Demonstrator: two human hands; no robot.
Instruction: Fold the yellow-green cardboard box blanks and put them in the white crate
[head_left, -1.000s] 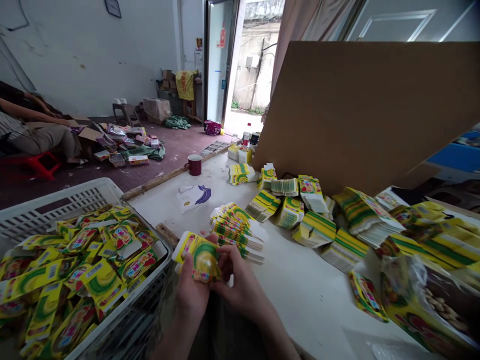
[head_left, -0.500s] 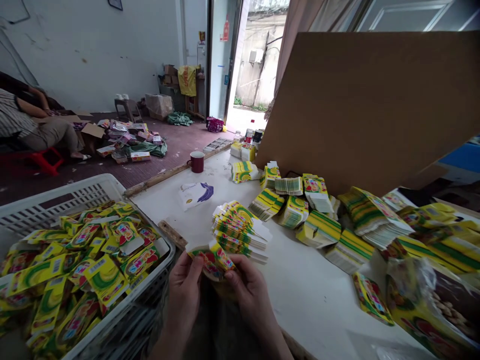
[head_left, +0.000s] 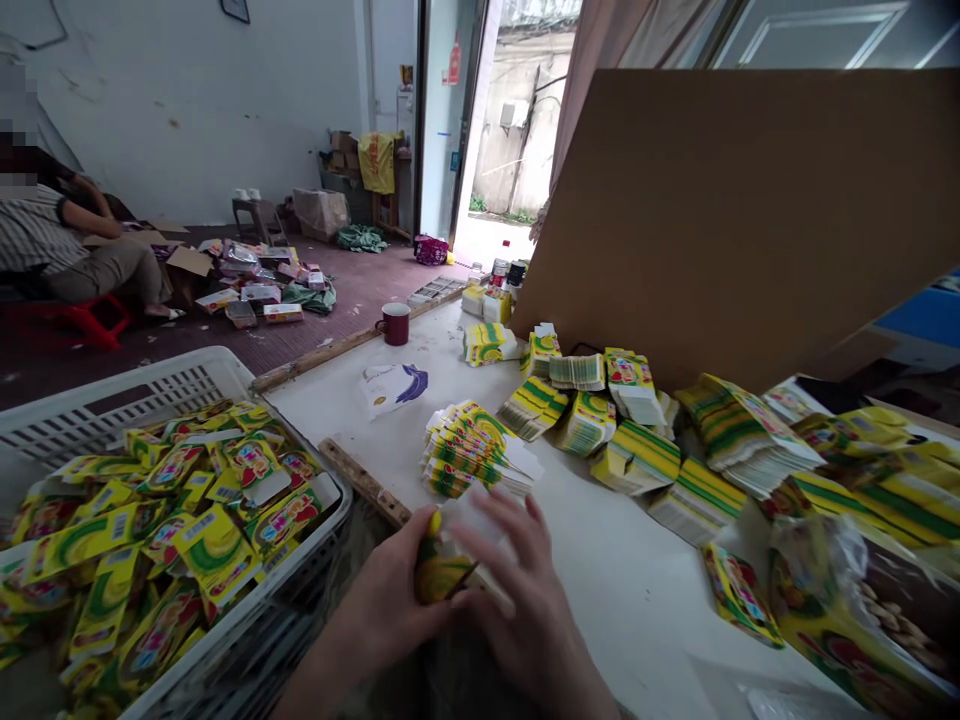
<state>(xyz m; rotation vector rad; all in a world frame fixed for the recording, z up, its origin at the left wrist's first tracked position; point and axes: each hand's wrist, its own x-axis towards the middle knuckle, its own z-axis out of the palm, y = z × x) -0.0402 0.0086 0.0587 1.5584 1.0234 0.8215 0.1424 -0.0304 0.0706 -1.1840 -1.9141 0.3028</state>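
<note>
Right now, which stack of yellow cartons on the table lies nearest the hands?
The fanned-out stack just beyond the right hand; the others lie farther off, nearer the brown board.

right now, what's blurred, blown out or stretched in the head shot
Head view: the right hand is smeared, its fingers most; the left hand, around the yellow carton, is clearer.
Head view: daylight washes out the ground in the open doorway.
Head view: wide-angle distortion seems to stretch the white plastic basket near the edge.

R hand (head_left: 521, 570) blurred, ctn (head_left: 441, 575) partly hidden
</note>
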